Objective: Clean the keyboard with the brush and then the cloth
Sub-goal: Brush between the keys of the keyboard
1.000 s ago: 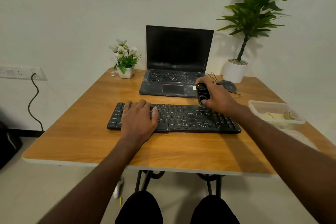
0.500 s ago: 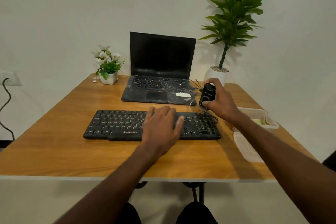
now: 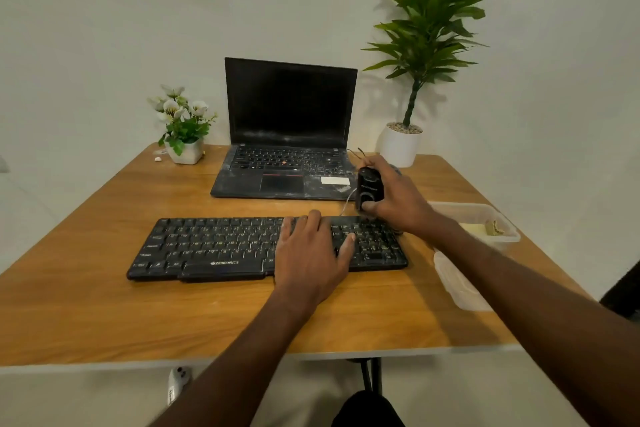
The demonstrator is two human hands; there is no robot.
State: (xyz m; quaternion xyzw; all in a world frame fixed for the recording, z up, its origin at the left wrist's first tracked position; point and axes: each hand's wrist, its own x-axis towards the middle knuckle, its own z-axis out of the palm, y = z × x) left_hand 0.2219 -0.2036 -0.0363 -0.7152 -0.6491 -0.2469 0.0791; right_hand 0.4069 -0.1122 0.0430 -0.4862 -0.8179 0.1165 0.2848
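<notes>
A black keyboard [image 3: 221, 248] lies across the middle of the wooden table [image 3: 104, 305]. My left hand [image 3: 313, 255] rests flat on its right-of-centre keys, fingers straight and spread. My right hand [image 3: 398, 201] grips a black oblong brush [image 3: 370, 188] upright, with its lower end at the keyboard's far right corner. A yellowish cloth-like piece [image 3: 475, 229] lies in a clear plastic container [image 3: 509, 236] to the right; I cannot tell exactly what it is.
A dusty open laptop [image 3: 287, 163] stands behind the keyboard. A small white flower pot [image 3: 183, 146] sits at the back left and a tall potted plant [image 3: 401, 146] at the back right. The container's clear lid [image 3: 457, 284] lies near the table's right edge.
My left hand has slid from the keyboard's left end to right of centre. My right hand has tilted the brush more upright at the keyboard's far right corner. The view has turned right.
</notes>
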